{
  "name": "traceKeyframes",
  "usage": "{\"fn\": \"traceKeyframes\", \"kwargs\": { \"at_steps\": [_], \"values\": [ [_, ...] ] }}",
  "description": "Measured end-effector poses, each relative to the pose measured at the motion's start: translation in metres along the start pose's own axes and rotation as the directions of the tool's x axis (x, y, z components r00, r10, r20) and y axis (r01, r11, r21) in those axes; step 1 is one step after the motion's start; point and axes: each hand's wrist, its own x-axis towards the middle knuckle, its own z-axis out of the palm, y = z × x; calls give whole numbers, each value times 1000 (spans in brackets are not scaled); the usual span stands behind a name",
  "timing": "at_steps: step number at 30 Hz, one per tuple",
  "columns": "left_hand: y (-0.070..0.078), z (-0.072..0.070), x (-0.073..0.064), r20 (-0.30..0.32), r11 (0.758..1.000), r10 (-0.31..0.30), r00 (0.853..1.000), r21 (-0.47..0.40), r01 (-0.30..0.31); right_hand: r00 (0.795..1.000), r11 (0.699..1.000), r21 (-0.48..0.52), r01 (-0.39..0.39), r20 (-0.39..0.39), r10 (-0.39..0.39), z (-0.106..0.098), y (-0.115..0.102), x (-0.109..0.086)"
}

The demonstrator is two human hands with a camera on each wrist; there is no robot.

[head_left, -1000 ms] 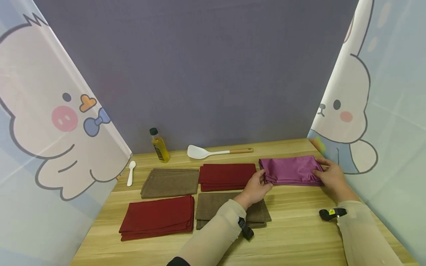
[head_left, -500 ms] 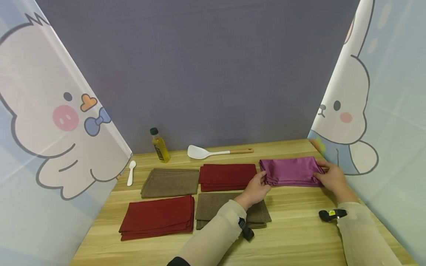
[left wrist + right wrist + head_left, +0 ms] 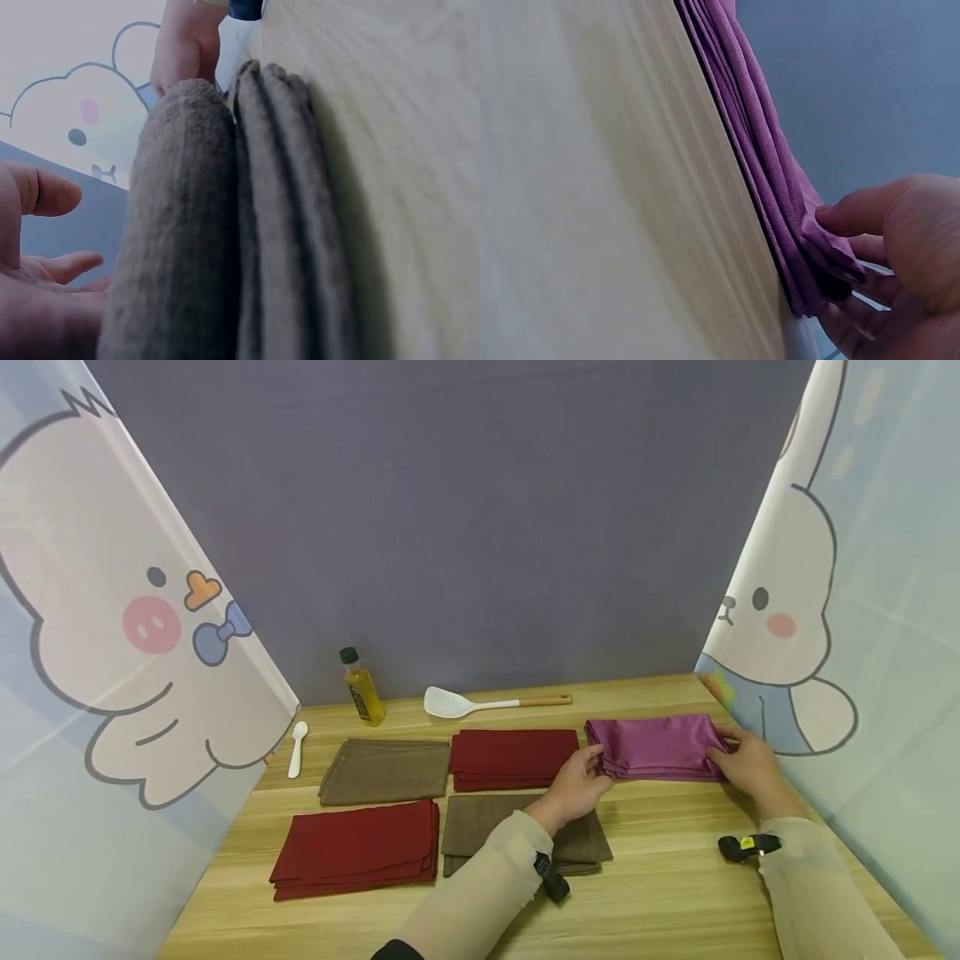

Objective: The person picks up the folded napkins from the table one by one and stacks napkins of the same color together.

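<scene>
A folded purple satin cloth (image 3: 656,746) lies on the table's right side, between both hands. At its left edge, my left hand (image 3: 573,787) touches the fabric. In the left wrist view the thumb (image 3: 56,193) and fingers of that hand are apart, with no cloth visible between them; the purple cloth is hidden there. My right hand (image 3: 748,766) pinches the right end, its thumb (image 3: 855,211) on the fabric and the other fingers around the edge, partly hidden. Under the left forearm is a folded brown cloth (image 3: 487,817), partly covered.
Folded red cloths lie at the back (image 3: 513,756) and front left (image 3: 356,845). Another brown cloth (image 3: 384,772) is behind the front red one. An oil bottle (image 3: 364,692), a white spatula (image 3: 450,702) and a small white spoon (image 3: 297,750) lie farther back. Printed curtains border both sides.
The right hand and the right end of the purple cloth have shifted slightly toward the front. The left hand stays at the left edge almost unmoved.
</scene>
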Motion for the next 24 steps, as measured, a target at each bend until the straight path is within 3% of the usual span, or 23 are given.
{"fn": "traceKeyframes", "kwargs": {
  "at_steps": [7, 14, 18, 24],
  "values": [
    [1, -11, -10, -61, 989, 139, 988, 68, -135, 998, 1000, -10, -15, -69, 14, -2, -21, -5],
    [0, -30, -24, -97, 961, 231, 968, 180, -212, 978, 993, 55, 106, -187, -94, 11, -46, -8],
    [1, -42, -32, -98, 933, 278, 955, 264, -244, 977, 981, 127, 145, -172, -122, 19, -62, -11],
    [-1, -57, -45, -91, 907, 329, 940, 307, -287, 985, 973, 180, 146, -113, -127, 25, -85, -22]
  ]
}}
